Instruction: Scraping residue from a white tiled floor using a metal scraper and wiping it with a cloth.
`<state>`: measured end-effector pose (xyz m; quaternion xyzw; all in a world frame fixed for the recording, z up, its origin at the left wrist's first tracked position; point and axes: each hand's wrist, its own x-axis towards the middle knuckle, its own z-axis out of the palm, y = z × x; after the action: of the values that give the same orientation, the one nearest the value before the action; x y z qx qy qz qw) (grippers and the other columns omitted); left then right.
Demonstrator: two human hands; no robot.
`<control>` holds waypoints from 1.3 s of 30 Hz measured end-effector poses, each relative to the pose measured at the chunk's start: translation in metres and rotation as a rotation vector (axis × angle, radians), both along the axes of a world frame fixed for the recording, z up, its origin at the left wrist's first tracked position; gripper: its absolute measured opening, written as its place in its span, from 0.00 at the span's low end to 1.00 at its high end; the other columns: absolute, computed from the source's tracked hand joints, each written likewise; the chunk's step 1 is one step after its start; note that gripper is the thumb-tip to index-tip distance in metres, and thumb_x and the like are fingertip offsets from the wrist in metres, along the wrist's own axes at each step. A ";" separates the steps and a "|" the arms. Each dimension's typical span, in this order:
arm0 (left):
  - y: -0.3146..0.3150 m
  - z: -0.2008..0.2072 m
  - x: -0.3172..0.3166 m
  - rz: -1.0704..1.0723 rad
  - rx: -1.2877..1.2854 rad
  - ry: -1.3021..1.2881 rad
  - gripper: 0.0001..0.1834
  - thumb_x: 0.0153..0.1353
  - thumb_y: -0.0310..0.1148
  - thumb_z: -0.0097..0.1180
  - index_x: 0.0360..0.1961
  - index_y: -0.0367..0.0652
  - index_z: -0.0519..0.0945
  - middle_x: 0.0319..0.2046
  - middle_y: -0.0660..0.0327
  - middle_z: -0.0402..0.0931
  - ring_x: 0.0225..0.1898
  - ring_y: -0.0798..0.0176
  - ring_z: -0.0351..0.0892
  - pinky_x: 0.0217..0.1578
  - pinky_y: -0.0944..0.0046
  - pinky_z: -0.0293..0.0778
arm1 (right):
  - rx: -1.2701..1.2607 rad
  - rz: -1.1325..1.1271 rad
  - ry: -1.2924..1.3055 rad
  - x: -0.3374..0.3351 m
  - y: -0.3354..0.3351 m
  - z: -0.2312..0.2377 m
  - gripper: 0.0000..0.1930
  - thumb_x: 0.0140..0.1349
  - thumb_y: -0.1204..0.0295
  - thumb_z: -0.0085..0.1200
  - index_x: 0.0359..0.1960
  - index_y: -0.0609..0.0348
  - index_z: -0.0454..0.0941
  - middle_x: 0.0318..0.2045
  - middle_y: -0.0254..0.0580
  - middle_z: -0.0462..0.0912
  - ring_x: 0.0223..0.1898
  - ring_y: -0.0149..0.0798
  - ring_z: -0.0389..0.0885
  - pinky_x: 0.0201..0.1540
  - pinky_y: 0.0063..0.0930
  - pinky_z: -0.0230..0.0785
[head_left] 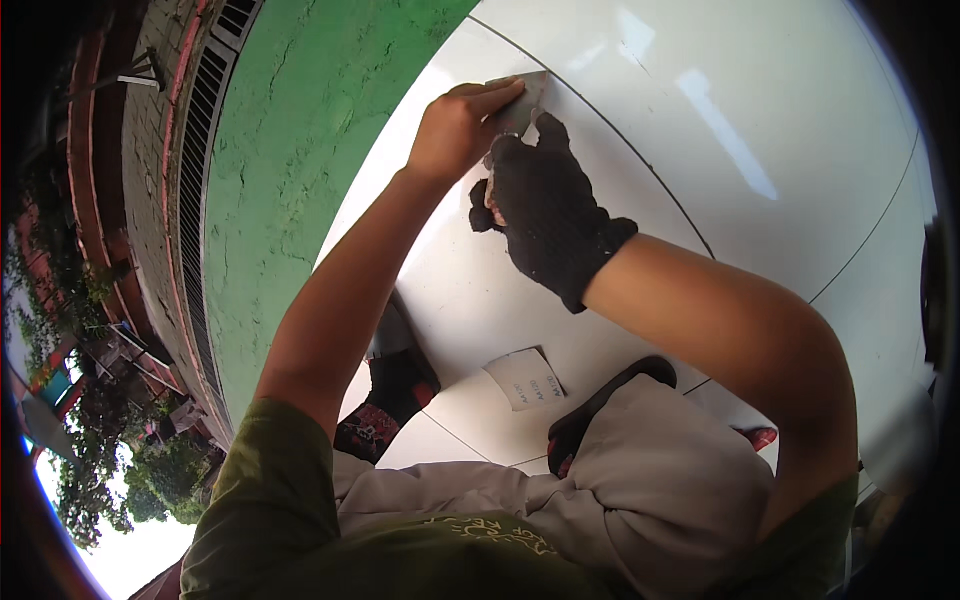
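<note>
Thin grey angular sheet (pixel 530 103), upper centre of frame; left hand (pixel 452 128), fingers extended onto it; gloved right hand (pixel 545 195), fingers curled; both grips unclear. Glossy white tiled floor (pixel 632 185); cracked green pavement (pixel 295 110) upper left.

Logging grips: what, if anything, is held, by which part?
A flat grey piece: the left hand has fingers over its left side. The gloved right hand hides its hold.

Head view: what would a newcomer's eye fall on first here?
Probably the black-gloved right hand, just above centre against white tiles. Beside it, the bare left hand touches a flat grey piece at upper centre. The cracked green surface at the upper left would stand out next.
</note>
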<state>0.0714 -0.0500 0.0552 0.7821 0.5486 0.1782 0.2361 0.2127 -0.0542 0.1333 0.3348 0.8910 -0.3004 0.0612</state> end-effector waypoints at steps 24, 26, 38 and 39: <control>-0.001 -0.015 0.003 0.109 0.174 0.013 0.23 0.45 0.30 0.58 0.47 0.45 0.79 0.43 0.53 0.78 0.42 0.56 0.79 0.44 0.66 0.72 | -0.037 -0.095 0.073 0.013 -0.003 -0.005 0.09 0.43 0.81 0.55 0.28 0.61 0.71 0.22 0.42 0.78 0.31 0.42 0.77 0.35 0.30 0.70; -0.002 -0.005 0.012 0.183 0.114 -0.017 0.23 0.46 0.27 0.57 0.47 0.44 0.79 0.43 0.52 0.78 0.41 0.56 0.80 0.44 0.66 0.73 | 0.004 -0.100 0.081 0.019 -0.004 -0.032 0.09 0.48 0.78 0.53 0.33 0.61 0.69 0.24 0.43 0.76 0.29 0.39 0.76 0.30 0.30 0.70; -0.010 -0.001 0.018 0.413 0.111 0.039 0.19 0.46 0.22 0.57 0.43 0.43 0.80 0.40 0.54 0.79 0.37 0.52 0.79 0.39 0.61 0.75 | -0.305 -0.157 0.334 0.020 -0.008 -0.055 0.15 0.58 0.72 0.45 0.47 0.57 0.64 0.29 0.41 0.71 0.24 0.33 0.71 0.21 0.23 0.66; -0.004 -0.002 0.015 0.408 0.134 0.024 0.19 0.47 0.22 0.56 0.43 0.42 0.80 0.39 0.54 0.79 0.37 0.52 0.79 0.39 0.62 0.75 | -0.404 -0.230 0.437 0.018 -0.004 -0.057 0.15 0.58 0.73 0.44 0.48 0.57 0.64 0.29 0.41 0.71 0.24 0.32 0.71 0.20 0.23 0.65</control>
<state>0.0868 -0.0545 0.0529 0.6707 0.6853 0.2490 0.1360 0.2303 -0.0579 0.0765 0.3421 0.7615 -0.5412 -0.1010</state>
